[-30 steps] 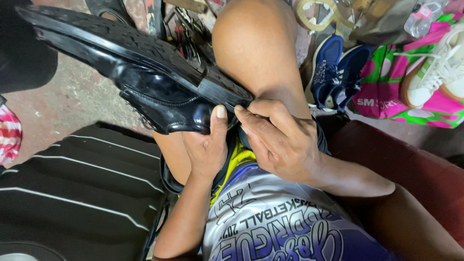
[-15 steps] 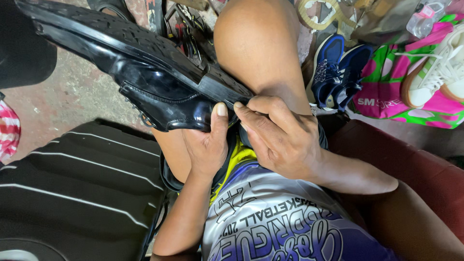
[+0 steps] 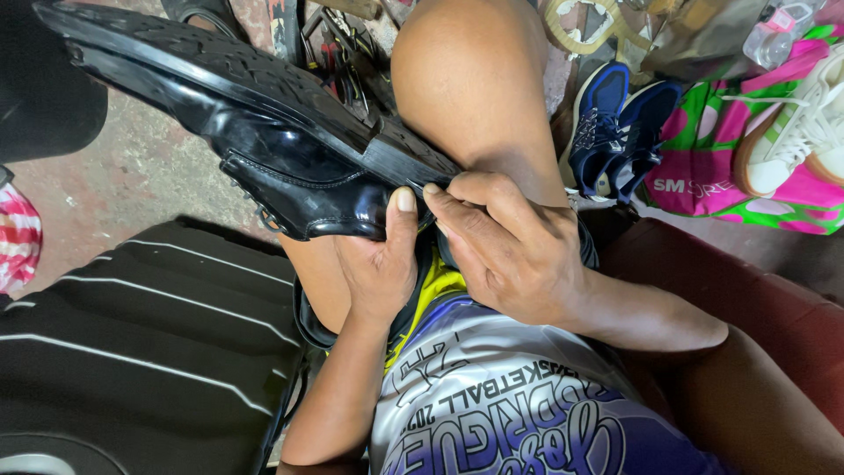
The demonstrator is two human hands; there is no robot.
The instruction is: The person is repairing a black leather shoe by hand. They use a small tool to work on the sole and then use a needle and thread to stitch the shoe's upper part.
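Two hands grip a black leather shoe (image 3: 290, 158) at its heel, sole up, across the person's lap.

Left hand (image 3: 380, 264) clasps the upper with the thumb pressed on the leather; right hand (image 3: 510, 251) pinches the sole's edge at the heel, where the sole seems not yet fully seated. Beyond the knee lie blue sneakers (image 3: 620, 132), a white sneaker (image 3: 804, 132) on a pink-green bag (image 3: 703, 189).

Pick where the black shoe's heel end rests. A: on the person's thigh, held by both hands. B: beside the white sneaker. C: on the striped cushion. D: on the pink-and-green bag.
A: the black shoe lies sole-up with its heel end on the thigh, left hand and right hand gripping it.
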